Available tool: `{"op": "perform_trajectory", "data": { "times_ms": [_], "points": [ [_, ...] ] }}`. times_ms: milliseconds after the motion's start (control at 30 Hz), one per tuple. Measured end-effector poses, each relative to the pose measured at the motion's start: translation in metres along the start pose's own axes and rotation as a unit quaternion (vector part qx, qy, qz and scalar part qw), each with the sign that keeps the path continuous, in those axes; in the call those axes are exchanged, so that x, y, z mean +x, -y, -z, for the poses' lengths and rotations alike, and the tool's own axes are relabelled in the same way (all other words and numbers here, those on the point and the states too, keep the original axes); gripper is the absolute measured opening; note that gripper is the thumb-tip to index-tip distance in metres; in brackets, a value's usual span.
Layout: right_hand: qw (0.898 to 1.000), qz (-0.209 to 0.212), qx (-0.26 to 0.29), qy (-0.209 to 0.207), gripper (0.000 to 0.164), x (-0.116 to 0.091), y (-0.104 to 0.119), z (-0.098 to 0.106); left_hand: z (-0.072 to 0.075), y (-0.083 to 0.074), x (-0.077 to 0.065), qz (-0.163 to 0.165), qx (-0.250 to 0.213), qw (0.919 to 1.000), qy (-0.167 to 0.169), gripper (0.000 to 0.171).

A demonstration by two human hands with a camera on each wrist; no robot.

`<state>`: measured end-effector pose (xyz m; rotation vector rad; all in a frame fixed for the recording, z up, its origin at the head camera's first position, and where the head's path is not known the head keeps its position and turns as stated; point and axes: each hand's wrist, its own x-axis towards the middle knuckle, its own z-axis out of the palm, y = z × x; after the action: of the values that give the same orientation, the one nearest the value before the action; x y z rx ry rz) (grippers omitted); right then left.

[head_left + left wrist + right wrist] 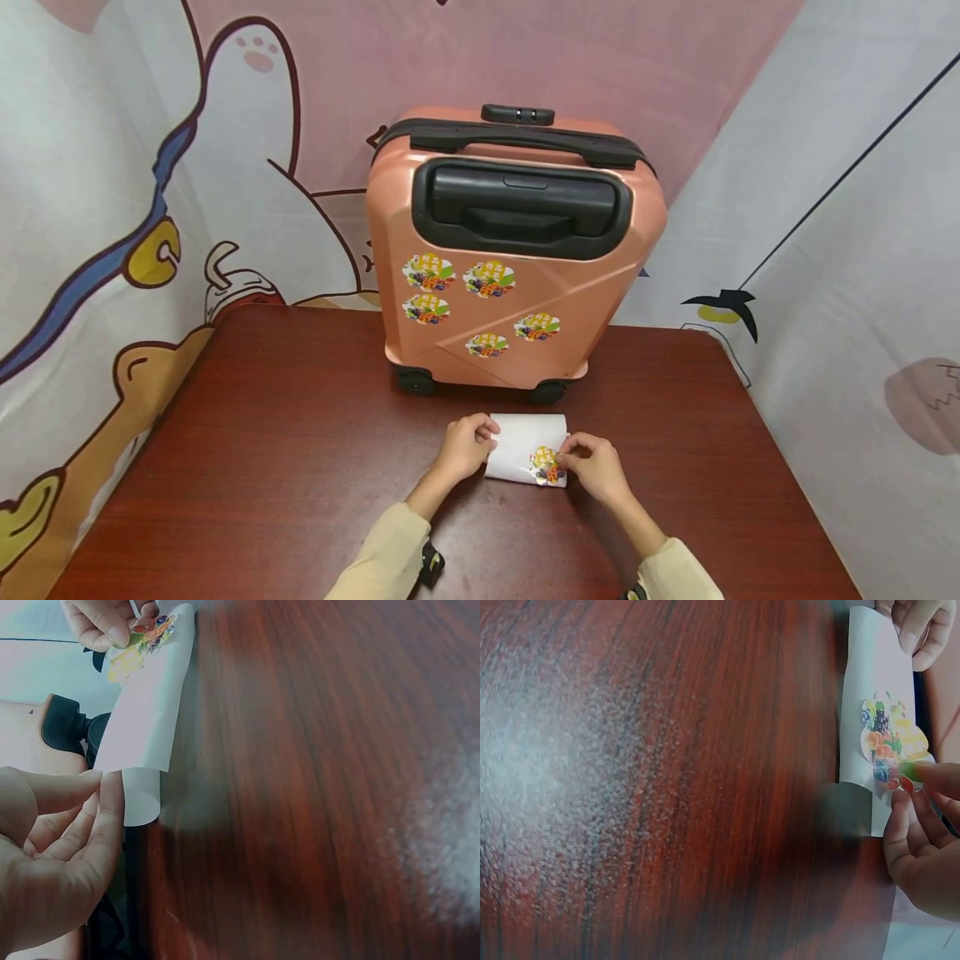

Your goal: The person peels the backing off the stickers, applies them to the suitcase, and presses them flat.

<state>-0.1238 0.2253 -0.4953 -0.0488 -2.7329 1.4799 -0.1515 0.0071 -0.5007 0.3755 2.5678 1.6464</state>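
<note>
A curled sheet of white sticker backing paper (513, 437) is held over the table in front of the suitcase. My left hand (461, 447) pinches its left edge between thumb and fingers. One round sticker (544, 465) printed with colourful fruit sits at the paper's lower right. My right hand (597, 468) pinches this sticker's edge, thumb on the printed face in the right wrist view. Behind them stands an orange suitcase (600, 279) with several fruit stickers (488, 279) on its front. Seen from the left wrist, the paper (146, 724) bends under into a roll.
The suitcase rests upright on small black wheels (415, 382) on a reddish-brown wooden table (262, 450). A cartoon-printed cloth (480, 50) hangs behind and to both sides. Black straps or devices (431, 564) sit at the sleeve cuffs.
</note>
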Motion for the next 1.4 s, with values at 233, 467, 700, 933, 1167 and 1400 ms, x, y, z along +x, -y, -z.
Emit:
{"op": "perform_trajectory", "data": {
  "times_ms": [233,467,700,933,1167,1400],
  "points": [
    [0.999,-0.013,0.034,0.036,0.012,-0.001,-0.002,0.002,0.0,0.003,-0.001,0.011,0.002,0.9999,0.008,0.009],
    [0.997,-0.006,0.05,0.066,0.01,0.001,0.004,0.008,-0.001,0.005,-0.002,0.022,-0.008,0.9996,0.015,0.01],
    [0.996,0.005,0.033,0.086,0.008,-0.003,0.019,0.013,-0.001,0.006,-0.003,0.023,-0.01,0.9995,0.018,0.011],
    [0.994,0.022,0.047,0.094,0.006,0.002,0.0,0.014,-0.001,0.008,-0.004,0.013,-0.008,0.9997,0.021,0.013],
    [0.993,0.03,0.038,0.109,0.005,0.001,0.002,0.019,-0.001,0.008,-0.005,0.018,0.011,0.9994,0.029,0.012],
    [0.993,0.019,0.037,0.112,0.006,0.002,0.0,0.024,0.002,0.009,-0.005,0.012,0.03,0.9987,0.04,0.012]
  ]
}}
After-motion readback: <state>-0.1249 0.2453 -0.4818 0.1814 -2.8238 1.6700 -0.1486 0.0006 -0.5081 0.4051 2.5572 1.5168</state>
